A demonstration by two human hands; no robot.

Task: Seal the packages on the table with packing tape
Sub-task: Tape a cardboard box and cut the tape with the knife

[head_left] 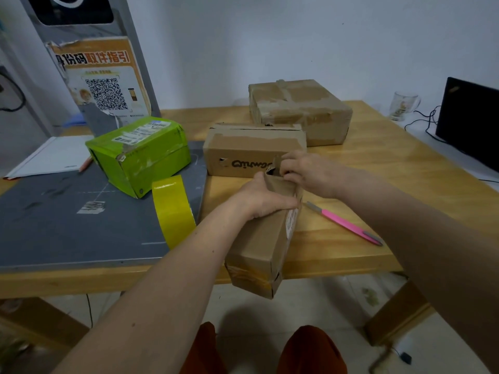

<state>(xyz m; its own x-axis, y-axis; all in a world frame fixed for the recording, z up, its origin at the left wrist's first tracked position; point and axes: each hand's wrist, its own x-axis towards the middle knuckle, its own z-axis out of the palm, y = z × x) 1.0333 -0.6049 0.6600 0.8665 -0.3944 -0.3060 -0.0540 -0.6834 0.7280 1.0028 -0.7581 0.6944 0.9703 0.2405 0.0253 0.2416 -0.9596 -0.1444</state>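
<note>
A long narrow cardboard box [259, 244] lies over the front edge of the wooden table [378, 163], its near end sticking out past it. My left hand [263, 199] grips the box across its top near the far end. My right hand [305, 171] pinches a torn flap at that far end. A roll of yellow packing tape [172, 209] stands on edge just left of the box. Behind are a brown box with black lettering [243, 152], a larger taped brown box [299, 109] and a green box [140, 152].
A pink-handled cutter [348, 224] lies on the table right of the held box. A grey mat [67, 217] covers the table's left part, with white paper [51, 155] behind it. A glass mug [402, 105] and a black monitor [469, 120] stand at the right; a kiosk [94, 63] stands at the back left.
</note>
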